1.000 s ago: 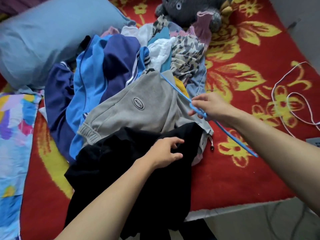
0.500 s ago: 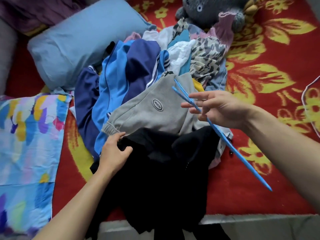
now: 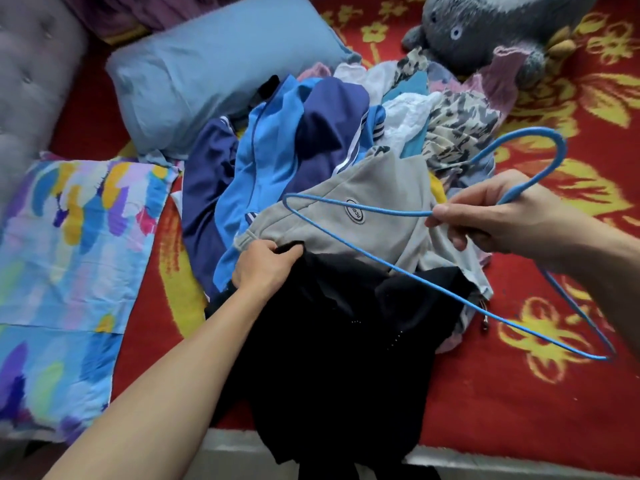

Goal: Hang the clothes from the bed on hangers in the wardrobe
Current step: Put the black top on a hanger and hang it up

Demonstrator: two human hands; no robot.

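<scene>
A heap of clothes lies on the bed. Nearest me a black garment (image 3: 339,358) drapes over the bed's front edge. My left hand (image 3: 265,268) grips its upper left edge. Behind it lies a grey garment (image 3: 377,209) with an oval badge, then a blue and navy jacket (image 3: 294,140). My right hand (image 3: 498,216) holds a thin blue wire hanger (image 3: 349,245) at its neck, in the air over the grey and black garments. The hanger's hook arcs up to the right and its flat triangle now faces me.
The bed's red blanket (image 3: 540,393) has yellow flowers. A light blue pillow (image 3: 211,67) lies at the back left, a multicoloured cloth (image 3: 65,261) at the left. A grey plush toy (image 3: 485,29) sits at the back right, with patterned and white clothes (image 3: 446,133) in front of it.
My left hand shifted from the black garment's right part to its upper left edge and gripped it. My right hand turned the hanger from edge-on to flat and open.
</scene>
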